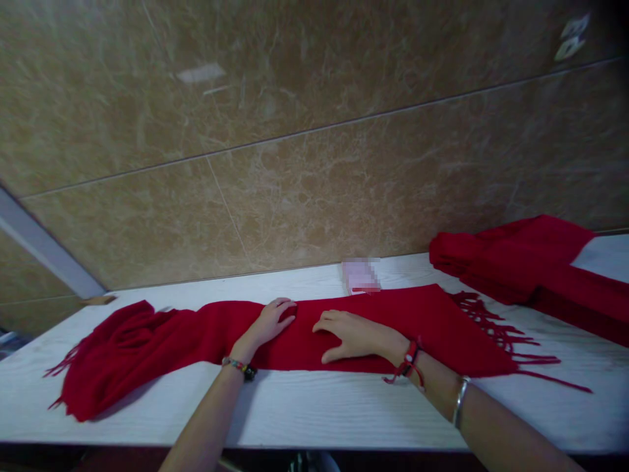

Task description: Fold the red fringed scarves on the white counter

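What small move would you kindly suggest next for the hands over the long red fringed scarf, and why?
Probably slide the bare left hand leftward along the long red fringed scarf to smooth it: its left end looks bunched on the white wood-grain table, while the stretch around the bare right hand looks flat.

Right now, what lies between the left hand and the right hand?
In the head view, only a stretch of the red scarf lies between the left hand and the right hand.
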Demonstrator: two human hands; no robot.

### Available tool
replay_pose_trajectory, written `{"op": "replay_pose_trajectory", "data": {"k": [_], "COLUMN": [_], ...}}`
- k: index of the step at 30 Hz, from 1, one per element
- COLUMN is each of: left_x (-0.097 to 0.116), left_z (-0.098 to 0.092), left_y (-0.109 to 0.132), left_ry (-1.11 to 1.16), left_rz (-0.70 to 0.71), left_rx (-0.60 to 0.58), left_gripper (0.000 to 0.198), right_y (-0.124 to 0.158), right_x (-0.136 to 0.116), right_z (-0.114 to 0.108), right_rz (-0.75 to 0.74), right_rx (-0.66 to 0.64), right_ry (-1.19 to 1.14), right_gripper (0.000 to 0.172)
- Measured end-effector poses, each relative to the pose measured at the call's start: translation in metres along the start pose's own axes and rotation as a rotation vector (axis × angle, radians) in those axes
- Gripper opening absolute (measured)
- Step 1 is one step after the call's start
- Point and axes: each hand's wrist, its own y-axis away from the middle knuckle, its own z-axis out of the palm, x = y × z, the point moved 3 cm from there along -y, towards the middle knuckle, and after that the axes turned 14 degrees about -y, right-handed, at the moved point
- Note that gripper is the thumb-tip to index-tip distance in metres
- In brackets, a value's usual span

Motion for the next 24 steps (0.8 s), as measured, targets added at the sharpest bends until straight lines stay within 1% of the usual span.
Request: {"op": "replay_pose_trajectory", "data": {"k": [1, 2, 5, 6, 8, 11, 13, 15, 17, 19, 21, 22, 24], "left_x": [0.001, 0.001, -0.001, 0.001, 0.011, 0.039, 0.056, 0.064, 0.06, 0.051, 0.04, 0.036, 0.03], "left_z": [0.001, 0.001, -0.008, -0.013, -0.023, -0.035, -0.037, -0.035, -0.029, -0.024, -0.021, -0.021, -0.022], "left_y": [0.0, 0.001, 0.004, 0.006, 0.011, 0.018, 0.021, 0.022, 0.02, 0.018, 0.016, 0.016, 0.015], "left_ry": [0.021, 0.031, 0.008, 0.002, 0.021, 0.098, 0.102, 0.056, 0.003, -0.007, 0.047, 0.091, 0.174], "left_rz": [0.01, 0.003, -0.042, -0.045, -0.022, 0.088, 0.169, 0.196, 0.163, 0.112, 0.054, 0.026, -0.024], "left_rx": [0.014, 0.035, 0.111, 0.115, 0.07, -0.051, -0.093, -0.097, -0.08, -0.057, -0.028, -0.015, -0.003], "left_gripper": [0.03, 0.029, 0.02, 0.017, 0.017, 0.026, 0.038, 0.037, 0.031, 0.033, 0.036, 0.036, 0.035], "right_y": [0.001, 0.001, -0.002, -0.003, -0.006, -0.009, -0.011, -0.012, -0.013, -0.013, -0.011, -0.009, -0.005], "right_x": [-0.003, -0.006, -0.008, -0.006, 0.001, 0.018, 0.029, 0.037, 0.038, 0.034, 0.026, 0.021, 0.012], "right_z": [0.002, 0.003, 0.005, 0.005, 0.003, 0.0, -0.001, -0.003, -0.005, -0.008, -0.011, -0.013, -0.015], "right_rz": [-0.002, 0.002, 0.031, 0.045, 0.08, 0.128, 0.144, 0.147, 0.134, 0.109, 0.079, 0.068, 0.059], "right_rx": [-0.022, -0.03, 0.017, 0.046, 0.104, 0.188, 0.236, 0.279, 0.304, 0.294, 0.263, 0.245, 0.21], "right_ry": [-0.008, -0.004, -0.008, -0.028, -0.094, -0.23, -0.326, -0.384, -0.386, -0.338, -0.273, -0.242, -0.179], "right_gripper": [0.057, 0.057, 0.04, 0.037, 0.034, 0.029, 0.026, 0.02, 0.011, 0.005, 0.003, 0.009, 0.03]}}
